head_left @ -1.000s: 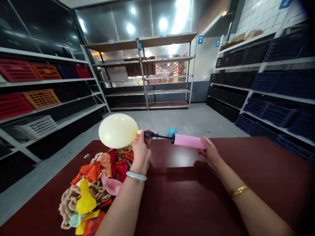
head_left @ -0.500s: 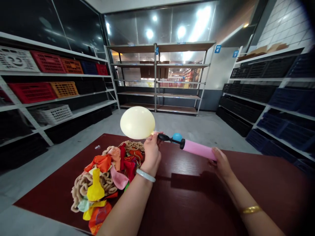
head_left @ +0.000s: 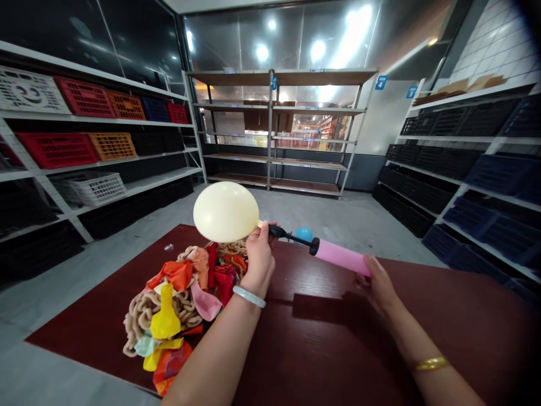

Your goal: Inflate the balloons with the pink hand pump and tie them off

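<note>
The left hand [head_left: 258, 260] pinches the neck of the inflated pale yellow balloon [head_left: 225, 211] onto the black nozzle of the pink hand pump [head_left: 333, 255], above the dark red table [head_left: 321, 332]. The right hand [head_left: 378, 282] grips the pump's rear end. A pile of deflated balloons [head_left: 181, 299] lies just left of the left wrist, and bare tabletop stretches to the right.

Pale yellow balloon [head_left: 226, 211] being pinched at neck by left hand [head_left: 258, 260] on black nozzle [head_left: 289, 237]; pink pump [head_left: 341, 257] being gripped by right hand [head_left: 379, 283]; limp balloons [head_left: 183, 301] lying heaped on dark red table [head_left: 321, 338].
</note>
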A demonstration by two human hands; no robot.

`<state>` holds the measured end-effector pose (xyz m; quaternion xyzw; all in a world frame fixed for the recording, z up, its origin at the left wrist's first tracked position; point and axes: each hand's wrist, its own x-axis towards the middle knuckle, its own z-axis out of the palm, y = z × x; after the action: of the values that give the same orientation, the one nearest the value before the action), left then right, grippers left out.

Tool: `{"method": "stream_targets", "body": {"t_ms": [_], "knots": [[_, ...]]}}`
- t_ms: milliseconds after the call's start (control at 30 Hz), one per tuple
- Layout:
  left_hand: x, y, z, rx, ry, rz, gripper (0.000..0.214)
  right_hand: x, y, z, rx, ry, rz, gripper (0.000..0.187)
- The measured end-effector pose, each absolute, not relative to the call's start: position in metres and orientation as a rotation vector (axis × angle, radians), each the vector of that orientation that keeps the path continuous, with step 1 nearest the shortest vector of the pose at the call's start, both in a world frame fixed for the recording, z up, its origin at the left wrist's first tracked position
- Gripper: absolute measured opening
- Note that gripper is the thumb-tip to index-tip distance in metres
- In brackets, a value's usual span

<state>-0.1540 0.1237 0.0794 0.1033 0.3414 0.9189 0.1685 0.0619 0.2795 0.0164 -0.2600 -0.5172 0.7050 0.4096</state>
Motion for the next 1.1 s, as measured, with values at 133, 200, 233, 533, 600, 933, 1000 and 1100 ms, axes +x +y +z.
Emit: {"method": "stream_targets", "body": {"t_ms": [133,200,233,533,600,933,1000,1100], "knots": [[-0.138,0.132,0.072,0.342,0.997,2.52,0.028,0.049,0.256,0.015,-0.634,-1.35,1.832,0.043],[-0.133,0.134,0.069,0.347,1.0,2.498,0.028,0.048,0.253,0.015,-0.608,-1.367,1.82,0.041],[-0.132,0.134,0.068,0.34,1.0,2.494,0.028,0.049,0.254,0.015,-0.591,-1.378,1.808,0.04],[-0.151,0.121,0.081,0.33,1.003,2.571,0.027,0.072,0.292,0.013,-0.617,-1.429,1.686,0.04],[-0.165,0.114,0.085,0.292,0.991,2.63,0.024,0.078,0.303,0.012,-0.618,-1.438,1.665,0.041],[-0.168,0.119,0.081,0.264,0.96,2.661,0.022,0.077,0.301,0.018,-0.619,-1.32,1.779,0.04],[-0.156,0.126,0.076,0.304,0.962,2.609,0.024,0.072,0.292,0.018,-0.629,-1.32,1.807,0.039],[-0.14,0.135,0.07,0.335,0.984,2.526,0.027,0.061,0.277,0.017,-0.619,-1.336,1.854,0.039]]}}
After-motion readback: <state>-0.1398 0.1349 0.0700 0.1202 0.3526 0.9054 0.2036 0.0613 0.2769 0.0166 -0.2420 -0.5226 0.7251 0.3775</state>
